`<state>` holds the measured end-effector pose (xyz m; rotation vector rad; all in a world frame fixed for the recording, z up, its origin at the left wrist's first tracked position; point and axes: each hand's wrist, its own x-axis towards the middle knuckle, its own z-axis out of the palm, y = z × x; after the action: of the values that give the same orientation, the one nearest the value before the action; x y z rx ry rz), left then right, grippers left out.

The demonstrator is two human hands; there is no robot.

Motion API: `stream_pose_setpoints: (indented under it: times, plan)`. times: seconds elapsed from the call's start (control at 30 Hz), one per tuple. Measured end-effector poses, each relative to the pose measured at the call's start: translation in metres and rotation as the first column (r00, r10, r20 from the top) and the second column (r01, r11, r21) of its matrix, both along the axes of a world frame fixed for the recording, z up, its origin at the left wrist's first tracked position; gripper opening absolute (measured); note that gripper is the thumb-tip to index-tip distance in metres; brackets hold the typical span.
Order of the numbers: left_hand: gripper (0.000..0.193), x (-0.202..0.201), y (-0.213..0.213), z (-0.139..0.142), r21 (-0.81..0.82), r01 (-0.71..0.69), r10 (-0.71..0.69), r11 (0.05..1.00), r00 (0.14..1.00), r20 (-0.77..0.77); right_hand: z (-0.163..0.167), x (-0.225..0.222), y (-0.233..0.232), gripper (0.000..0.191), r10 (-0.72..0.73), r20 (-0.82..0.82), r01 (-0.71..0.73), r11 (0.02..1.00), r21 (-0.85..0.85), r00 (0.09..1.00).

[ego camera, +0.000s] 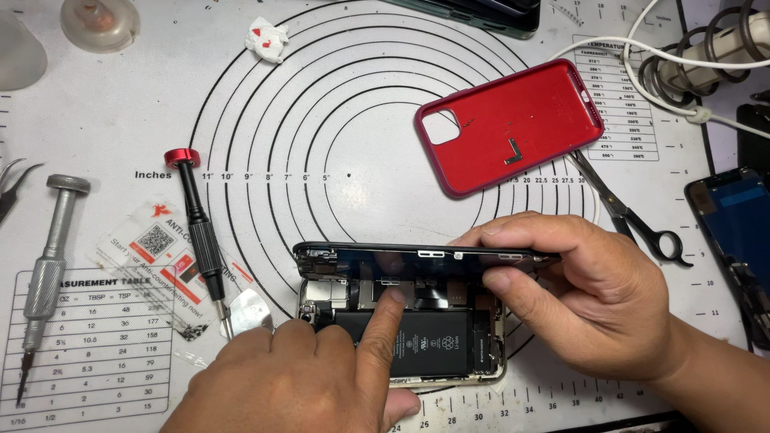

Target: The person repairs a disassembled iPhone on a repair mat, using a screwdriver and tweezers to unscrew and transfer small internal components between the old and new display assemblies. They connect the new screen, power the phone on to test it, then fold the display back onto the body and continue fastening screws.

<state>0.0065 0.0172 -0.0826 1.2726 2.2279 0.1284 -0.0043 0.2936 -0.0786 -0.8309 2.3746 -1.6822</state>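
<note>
An opened smartphone body [417,345] lies on the white mat, its black battery and boards exposed. Its dark screen panel [425,256] is lifted on edge along the far side of the body. My right hand [593,305] pinches the right part of that panel between thumb and fingers. My left hand [321,377] reaches in from below, and its index fingertip presses on a connector area just above the battery, under the raised panel.
A red-capped black screwdriver [200,232] lies left of the phone over a plastic packet [160,256]; a silver screwdriver [44,273] further left. A red phone case [513,136], scissors [634,216], cables [690,72] and another phone [738,232] sit to the right.
</note>
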Motion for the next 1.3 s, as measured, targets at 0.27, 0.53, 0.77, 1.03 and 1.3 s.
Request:
stream_pose_setpoints:
  times: [0.27,0.53,0.77,1.03,1.3]
  plan:
    - [0.077,0.0008,0.0008,0.0027,-0.037,0.0,-0.001,0.999,1.0,-0.002,0.0004,0.0008,0.0002,0.031,-0.019,-0.012,0.019,0.999,0.027,1.0]
    - [0.077,0.003,-0.001,0.001,0.034,-0.03,0.032,0.999,0.998,-0.063,-0.0006,0.0014,0.0005,0.032,-0.019,-0.002,0.019,1.0,0.021,1.0]
    - [0.078,0.0023,-0.0007,0.003,0.005,-0.02,0.02,1.0,1.0,-0.024,-0.0015,0.0023,0.0006,0.033,-0.037,0.01,0.036,0.999,0.024,0.999]
    - [0.077,0.0033,-0.0017,0.0048,0.012,-0.036,0.036,0.999,0.999,-0.019,-0.0014,0.0032,0.0003,0.032,-0.04,-0.001,0.04,0.999,0.029,0.999]
    - [0.077,0.0047,-0.0027,0.0004,0.05,-0.023,0.027,0.998,0.997,-0.067,-0.0023,0.0021,0.0011,0.032,-0.03,-0.008,0.03,0.999,0.018,1.0]
